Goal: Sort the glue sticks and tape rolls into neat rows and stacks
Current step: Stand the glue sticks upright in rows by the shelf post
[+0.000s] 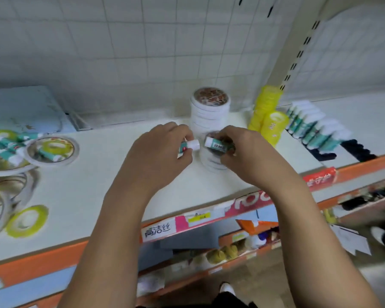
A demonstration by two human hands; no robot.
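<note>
My left hand [165,147] is pinching a left stick [190,145] in its fingers, cap pointing right. My right hand [242,150] is curling its fingers round a right stick [216,145], cap pointing left. The caps are sitting close but apart, over a low stack [211,164] of white tape. A tall stack [209,112] is standing just behind, with yellow rolls [267,112] and a stick row [313,127] lying to the right. Bare shelf [98,174] is stretching from my hands to the loose heap [31,150] at left and down to the orange front edge [42,258].
</note>
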